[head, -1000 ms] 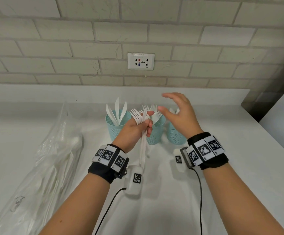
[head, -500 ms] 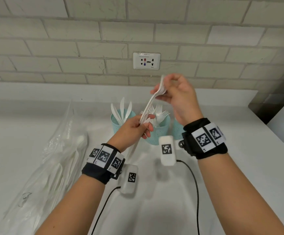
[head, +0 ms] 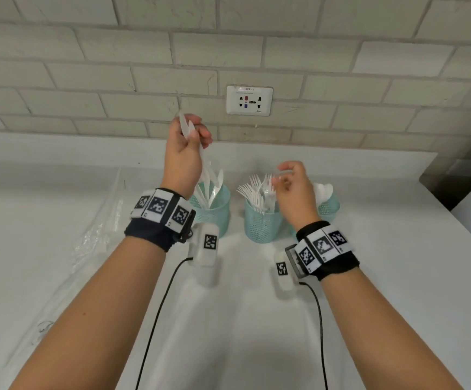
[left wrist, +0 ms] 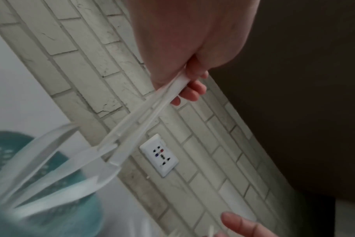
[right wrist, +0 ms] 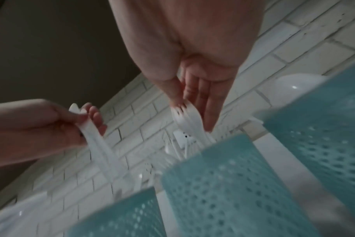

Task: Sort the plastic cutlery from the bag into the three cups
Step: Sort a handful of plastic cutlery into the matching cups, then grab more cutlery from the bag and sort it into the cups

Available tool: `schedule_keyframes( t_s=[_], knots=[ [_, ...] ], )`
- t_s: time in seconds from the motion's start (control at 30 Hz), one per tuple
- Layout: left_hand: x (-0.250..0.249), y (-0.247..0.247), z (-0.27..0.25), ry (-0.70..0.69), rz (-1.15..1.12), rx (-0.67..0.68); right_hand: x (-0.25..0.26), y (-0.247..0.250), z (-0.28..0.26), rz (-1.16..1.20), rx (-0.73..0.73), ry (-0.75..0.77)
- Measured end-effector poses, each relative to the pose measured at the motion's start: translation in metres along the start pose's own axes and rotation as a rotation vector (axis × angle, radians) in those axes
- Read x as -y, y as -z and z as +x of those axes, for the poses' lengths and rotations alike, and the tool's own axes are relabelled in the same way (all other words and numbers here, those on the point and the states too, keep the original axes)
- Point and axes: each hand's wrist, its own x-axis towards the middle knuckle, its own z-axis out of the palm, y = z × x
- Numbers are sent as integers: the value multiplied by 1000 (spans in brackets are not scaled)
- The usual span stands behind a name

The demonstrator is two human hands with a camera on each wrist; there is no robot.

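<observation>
My left hand (head: 197, 136) is raised above the left teal mesh cup (head: 214, 218) and grips two white plastic knives (head: 185, 126), blade tips up and handle ends hanging toward the cup. The left wrist view shows those knives (left wrist: 144, 118) over other knives standing in that cup (left wrist: 10, 139). My right hand (head: 282, 175) is over the middle cup (head: 259, 226), which is full of forks. In the right wrist view its thumb and fingers pinch the head of a fork (right wrist: 184, 115) whose handle reaches down into this cup (right wrist: 223, 184). The right cup (head: 328, 205) holds spoons (head: 323, 190).
The clear plastic bag (head: 59, 249) with more white cutlery lies on the white counter (head: 397, 249) at the left. A brick wall with a socket (head: 249, 100) stands close behind the cups. The counter ends at the right, by a dark gap (head: 454, 181).
My right hand drew a fork out of the left hand's bundle and lowered it to the middle cup. My left hand rose with the knives to above the left cup.
</observation>
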Motion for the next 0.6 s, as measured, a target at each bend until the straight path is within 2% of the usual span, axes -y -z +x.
schedule_keyframes(
  t_s=[0.1, 0.2, 0.23, 0.3, 0.37, 0.43, 0.47, 0.5, 0.53, 0.6],
  knots=[
    [26, -1, -11, 205, 183, 38, -9, -6, -4, -243, 153, -12],
    [49, 7, -30, 401, 391, 136, -6, -5, -3, -329, 208, -12],
    [51, 11, -35, 419, 454, 184, -5, -5, -2, -335, 201, -5],
    [46, 20, -42, 343, 584, 229, -2, -5, -2, -331, 155, 46],
    [30, 34, -48, 160, 699, 136, 3, -5, -4, -313, 93, 121],
    [12, 54, -55, -27, 861, -80, 11, -8, -7, -269, 40, 198],
    [5, 66, -59, -69, 965, -209, 16, -11, -10, -239, 26, 236],
    [0, 80, -62, -56, 1068, -316, 21, -15, -12, -202, 22, 271],
    [-3, 94, -65, 25, 1154, -376, 27, -20, -15, -166, 29, 299],
    [-7, 117, -71, 278, 1251, -337, 38, -33, -21, -108, 77, 341]
  ],
)
